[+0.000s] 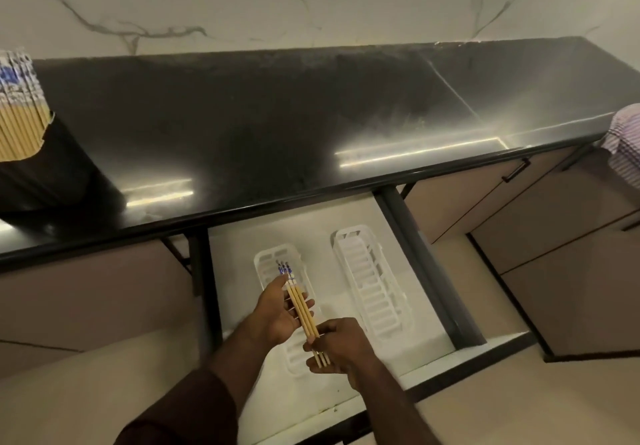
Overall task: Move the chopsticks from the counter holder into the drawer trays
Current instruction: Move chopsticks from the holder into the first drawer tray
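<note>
We hold three chopsticks (302,306) at lower centre, left hand (277,309) cradling, right hand (337,346) pinching, above the left tray (263,257).

A glossy black countertop (277,126) is reflecting streaks of light below a white marble-veined wall (242,1); brown cabinet doors (571,243) are showing dark handles, and striped pink cloth (625,139) is hanging at the right edge

three pale chopsticks (300,301) with blue-patterned tops lie bunched over the left white slotted tray (263,261) in the open drawer (349,216), lower centre; the right tray (372,283) is empty. more chopsticks (17,112) stand in the black holder (45,164), far left.
</note>
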Action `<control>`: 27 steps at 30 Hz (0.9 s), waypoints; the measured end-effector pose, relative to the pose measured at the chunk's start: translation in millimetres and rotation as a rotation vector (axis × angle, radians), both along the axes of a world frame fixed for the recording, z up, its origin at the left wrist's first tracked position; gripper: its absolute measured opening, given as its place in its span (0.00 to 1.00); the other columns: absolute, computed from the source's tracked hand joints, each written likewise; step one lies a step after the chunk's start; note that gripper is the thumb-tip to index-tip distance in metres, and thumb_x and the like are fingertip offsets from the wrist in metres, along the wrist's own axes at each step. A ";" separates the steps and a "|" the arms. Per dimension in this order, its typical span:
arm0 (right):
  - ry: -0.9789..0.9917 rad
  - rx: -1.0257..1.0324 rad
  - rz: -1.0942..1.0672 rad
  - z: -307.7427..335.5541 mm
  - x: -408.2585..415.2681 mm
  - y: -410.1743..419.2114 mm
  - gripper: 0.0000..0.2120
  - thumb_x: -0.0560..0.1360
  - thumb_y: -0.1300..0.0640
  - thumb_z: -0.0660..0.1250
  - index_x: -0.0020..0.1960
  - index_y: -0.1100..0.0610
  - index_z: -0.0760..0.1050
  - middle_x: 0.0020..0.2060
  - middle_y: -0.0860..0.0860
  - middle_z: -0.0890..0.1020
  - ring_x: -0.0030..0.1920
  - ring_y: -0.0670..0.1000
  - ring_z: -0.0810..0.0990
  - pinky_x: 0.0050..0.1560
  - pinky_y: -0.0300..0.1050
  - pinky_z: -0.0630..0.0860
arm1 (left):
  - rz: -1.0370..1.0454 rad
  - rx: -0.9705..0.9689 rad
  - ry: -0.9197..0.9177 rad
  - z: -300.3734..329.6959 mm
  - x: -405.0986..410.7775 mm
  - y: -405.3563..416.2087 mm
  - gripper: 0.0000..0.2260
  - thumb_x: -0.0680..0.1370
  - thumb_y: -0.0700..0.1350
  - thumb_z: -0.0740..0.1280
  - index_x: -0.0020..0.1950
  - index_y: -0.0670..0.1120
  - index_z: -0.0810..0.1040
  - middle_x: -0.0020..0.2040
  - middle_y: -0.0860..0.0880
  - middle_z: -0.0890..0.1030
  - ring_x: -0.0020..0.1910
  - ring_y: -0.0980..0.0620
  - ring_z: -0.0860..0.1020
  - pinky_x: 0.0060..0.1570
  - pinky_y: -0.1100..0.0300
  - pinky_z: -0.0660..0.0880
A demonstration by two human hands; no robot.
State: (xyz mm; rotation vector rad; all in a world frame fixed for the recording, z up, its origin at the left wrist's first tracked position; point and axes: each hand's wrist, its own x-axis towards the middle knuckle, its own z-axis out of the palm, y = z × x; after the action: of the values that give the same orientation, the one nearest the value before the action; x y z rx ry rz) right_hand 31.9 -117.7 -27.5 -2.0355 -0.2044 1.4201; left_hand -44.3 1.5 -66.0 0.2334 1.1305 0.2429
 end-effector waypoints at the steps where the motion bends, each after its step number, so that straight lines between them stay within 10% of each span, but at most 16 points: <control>1: -0.017 -0.010 -0.003 -7.0 0.0 1.7 0.05 0.71 0.66 0.73 0.46 0.62 0.82 0.41 0.60 0.86 0.38 0.60 0.87 0.40 0.53 0.85 | 0.002 0.002 0.011 -5.4 1.0 1.6 0.26 0.81 0.55 0.58 0.66 0.34 0.71 0.49 0.38 0.76 0.47 0.40 0.78 0.56 0.44 0.73; 27: -0.686 -0.118 0.576 -91.9 -22.3 17.1 0.11 0.80 0.58 0.62 0.60 0.58 0.74 0.51 0.53 0.83 0.48 0.52 0.82 0.49 0.44 0.80 | -0.060 0.093 0.198 -54.5 25.2 8.7 0.25 0.80 0.60 0.57 0.68 0.44 0.72 0.61 0.42 0.78 0.60 0.40 0.76 0.62 0.44 0.72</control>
State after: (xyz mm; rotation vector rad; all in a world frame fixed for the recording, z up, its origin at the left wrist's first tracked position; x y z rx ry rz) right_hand 9.7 -100.6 -119.4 -2.6289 -1.0874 0.9730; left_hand -19.1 10.2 -120.5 0.3800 1.3077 0.2224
